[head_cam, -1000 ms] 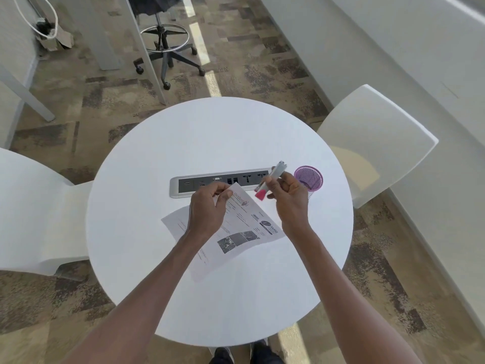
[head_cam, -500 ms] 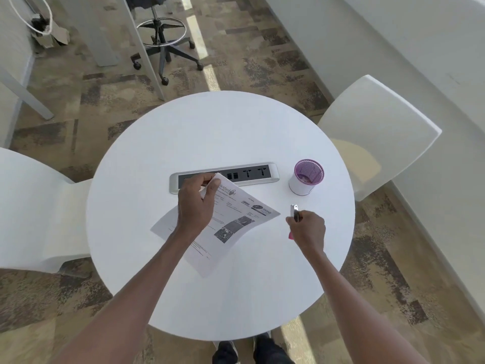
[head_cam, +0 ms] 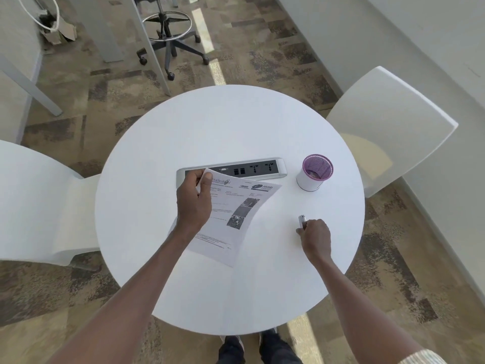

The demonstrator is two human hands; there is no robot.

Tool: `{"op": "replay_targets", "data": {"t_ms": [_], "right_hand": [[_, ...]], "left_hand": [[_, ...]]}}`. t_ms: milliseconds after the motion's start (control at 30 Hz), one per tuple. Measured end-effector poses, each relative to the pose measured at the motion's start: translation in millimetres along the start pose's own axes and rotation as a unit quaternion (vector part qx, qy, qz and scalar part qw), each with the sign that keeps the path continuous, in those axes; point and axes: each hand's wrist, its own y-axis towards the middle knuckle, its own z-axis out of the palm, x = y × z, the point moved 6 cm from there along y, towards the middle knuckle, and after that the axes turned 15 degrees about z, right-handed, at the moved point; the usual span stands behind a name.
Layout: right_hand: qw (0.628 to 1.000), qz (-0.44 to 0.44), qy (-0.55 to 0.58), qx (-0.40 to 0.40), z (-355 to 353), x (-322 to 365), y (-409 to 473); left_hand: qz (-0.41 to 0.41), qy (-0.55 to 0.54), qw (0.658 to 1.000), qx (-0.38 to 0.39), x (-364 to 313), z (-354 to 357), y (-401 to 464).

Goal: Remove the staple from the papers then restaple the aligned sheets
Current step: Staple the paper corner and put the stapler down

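The printed papers [head_cam: 231, 219] are lifted off the round white table [head_cam: 236, 122], curling at the right side. My left hand [head_cam: 193, 203] pinches their top left corner between thumb and fingers. My right hand [head_cam: 315, 237] rests low on the table to the right of the sheets, closed around a small stapler [head_cam: 302, 220] whose silver tip sticks out above the fingers. The stapler's pink part is hidden under the hand. No staple is visible at this size.
A power socket strip [head_cam: 262, 168] is set into the table behind the papers. A purple mesh pen cup [head_cam: 313, 173] stands at the right. White chairs [head_cam: 388, 127] flank the table on both sides. An office stool [head_cam: 168, 30] stands on the carpet beyond.
My right hand moved the stapler from the papers' top corner down to the table at the right. My left hand lifted and turned the sheets by their corner.
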Motion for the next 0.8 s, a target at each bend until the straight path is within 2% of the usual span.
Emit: {"op": "replay_targets", "data": {"t_ms": [167,300,333,400,500,567,733,800], "right_hand": [[1.000,0.008,0.012,0.014,7.5,-7.7,2.6],[0.999,-0.039,0.015,-0.030,0.3,4.9,-7.6],[0.997,-0.065,0.041,-0.010,0.3,13.3,-11.2],[0.983,-0.099,0.128,0.082,6.1,32.9,-19.6],[0.938,-0.112,0.243,0.221,20.5,58.6,-39.6],[0.903,-0.095,0.313,0.280,28.2,67.2,-52.5],[0.866,-0.065,0.411,0.278,30.4,69.4,-72.7],[0.860,-0.056,0.427,0.273,27.4,68.4,-76.6]], "left_hand": [[-0.014,-0.020,1.000,0.006,5.5,-5.6,-2.4],[-0.031,-0.049,0.998,0.029,10.2,-8.0,-5.6],[-0.038,-0.052,0.997,0.033,11.5,-8.9,-6.6],[-0.044,-0.058,0.997,0.035,12.9,-10.3,-8.0],[-0.050,-0.059,0.996,0.033,13.1,-13.4,-7.8],[-0.071,-0.082,0.994,0.021,14.9,-15.8,-7.2],[-0.144,-0.133,0.978,-0.067,21.8,-26.6,-1.7],[-0.165,-0.145,0.975,-0.041,31.8,-24.1,0.2]]}}
